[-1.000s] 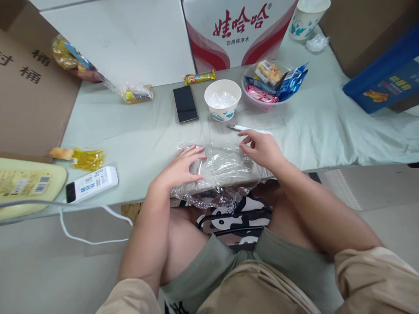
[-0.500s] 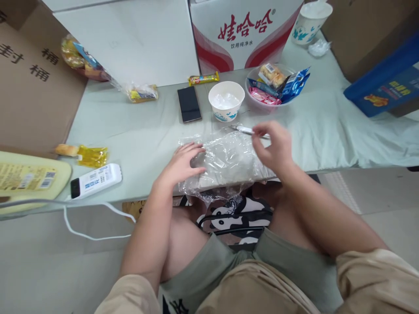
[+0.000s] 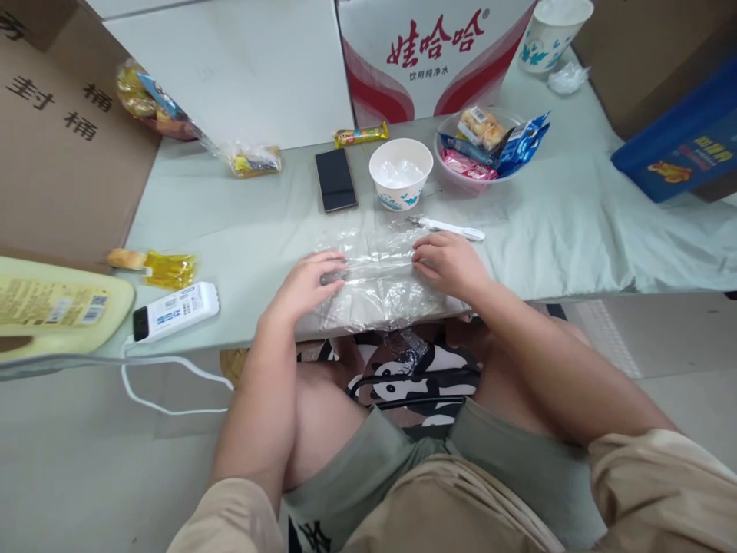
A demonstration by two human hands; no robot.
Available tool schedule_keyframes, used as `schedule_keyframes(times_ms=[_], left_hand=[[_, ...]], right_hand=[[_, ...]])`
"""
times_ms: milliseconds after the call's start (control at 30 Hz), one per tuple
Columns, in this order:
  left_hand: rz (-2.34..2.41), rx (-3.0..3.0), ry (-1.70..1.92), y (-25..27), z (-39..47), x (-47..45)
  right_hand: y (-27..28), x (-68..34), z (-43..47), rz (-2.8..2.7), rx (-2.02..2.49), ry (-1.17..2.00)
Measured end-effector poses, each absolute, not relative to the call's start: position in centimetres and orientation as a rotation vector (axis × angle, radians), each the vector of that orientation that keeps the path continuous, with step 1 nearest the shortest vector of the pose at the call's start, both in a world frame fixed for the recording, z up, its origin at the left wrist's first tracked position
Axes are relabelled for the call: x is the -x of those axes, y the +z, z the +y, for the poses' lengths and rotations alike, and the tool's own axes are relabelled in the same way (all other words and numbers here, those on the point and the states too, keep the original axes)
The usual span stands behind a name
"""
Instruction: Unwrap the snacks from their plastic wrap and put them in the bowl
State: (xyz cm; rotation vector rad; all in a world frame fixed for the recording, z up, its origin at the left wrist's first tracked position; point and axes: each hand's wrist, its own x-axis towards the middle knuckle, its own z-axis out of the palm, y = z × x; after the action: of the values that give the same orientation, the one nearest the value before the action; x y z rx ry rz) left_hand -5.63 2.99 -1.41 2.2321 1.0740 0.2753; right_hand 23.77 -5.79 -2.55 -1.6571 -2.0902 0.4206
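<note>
A thin clear plastic bag [image 3: 377, 296] lies crinkled at the table's front edge, its lower part hanging over toward my lap. My left hand [image 3: 311, 283] is at its left side, fingers curled and thumb bent in on the film. At the right side my right hand [image 3: 446, 261] has its fingertips closed on the plastic. A fold runs fairly straight across the bag between both hands. Just beyond my right hand lies a white pen-like tool [image 3: 452, 228] with a narrow metallic tip. Behind the bag stands a paper bowl [image 3: 401, 175] with clear plastic inside.
A phone [image 3: 335, 180] and a yellow snack stick [image 3: 361, 135] lie toward the back. A clear bowl [image 3: 477, 184] holds packaged snacks. A white device [image 3: 176, 311] with a cable and a yellow jug [image 3: 63, 311] are at left. Boxes [image 3: 434, 61] line the back; a paper cup [image 3: 553, 38] stands far right.
My right hand has let go of the white pen-like tool, which now lies on the table, and has come down left onto the bag. A straight fold now crosses the plastic.
</note>
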Motion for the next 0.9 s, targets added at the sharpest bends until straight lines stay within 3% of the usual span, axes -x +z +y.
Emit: schedule_keyframes(times_ms=[100,267,367,567,633,767,900], left_hand=[[1.102,-2.029,0.552,-0.6,2.4,5.8],[1.096,-1.562,0.756,0.5,1.9,5.4],[1.075,-1.347,0.913,0.2,2.5,4.8],[1.301,-1.432,0.802,-0.7,3.4,3.9],[1.290,-1.376,0.762,-0.6,3.4,3.8],[1.198,-1.281,0.645,-0.1,3.2,3.4],[1.031,-1.302,0.430,0.1,2.4,2.1]], right_hand=[[-1.2,-24.3,-6.4,-1.930,1.544,0.564],[-0.1,-25.3,-7.3,-1.505,1.411,1.071],[-0.2,-25.6,-7.2,-1.635,1.396,1.177],[0.5,-26.2,-7.3,-1.646,1.521,1.270],[0.8,-26.9,-7.4,-1.560,1.598,1.220],[0.8,-27.7,-7.2,-1.277,1.760,0.659],[0.0,-26.0,-6.7,-1.358,1.435,0.772]])
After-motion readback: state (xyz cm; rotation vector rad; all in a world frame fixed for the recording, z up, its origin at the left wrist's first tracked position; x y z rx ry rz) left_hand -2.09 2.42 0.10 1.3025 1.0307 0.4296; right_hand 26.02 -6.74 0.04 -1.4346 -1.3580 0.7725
